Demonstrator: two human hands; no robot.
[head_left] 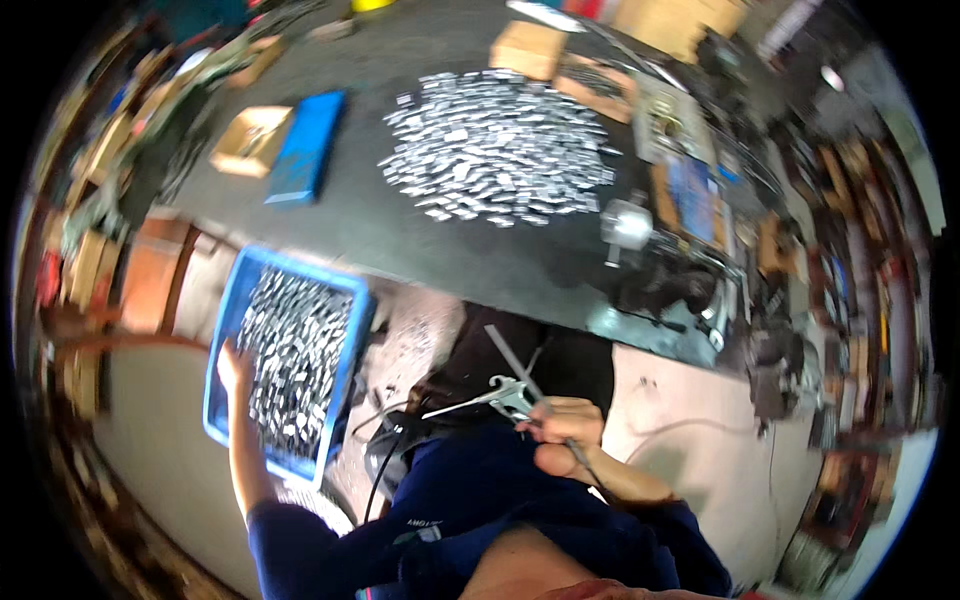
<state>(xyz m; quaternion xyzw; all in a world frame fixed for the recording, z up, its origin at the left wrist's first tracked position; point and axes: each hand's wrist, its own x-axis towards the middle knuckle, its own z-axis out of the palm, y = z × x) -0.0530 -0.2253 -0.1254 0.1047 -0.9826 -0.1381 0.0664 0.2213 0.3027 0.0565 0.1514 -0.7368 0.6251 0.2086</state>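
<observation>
My left hand [234, 368] is at the left side of a blue plastic bin [361, 320], partly over its rim. Its fingers are smeared by motion, so I cannot tell what they hold. Many small dark and silvery metal pieces [298, 350] fill the bin. Close to my body, my right hand [568, 430] is closed round a silver air blow gun [512, 398] with a long thin nozzle pointing left. A straight grey bar [515, 360] crosses the same hand, slanting up and left; its exact kind is unclear.
A dark workbench [350, 235] carries a wide pile of small metal pieces [500, 150]. On its left lie a blue lid-like tray [306, 148] and a small open box [250, 140]. Tools and a metal fixture [627, 224] crowd the right end. A cable [690, 422] trails across the floor.
</observation>
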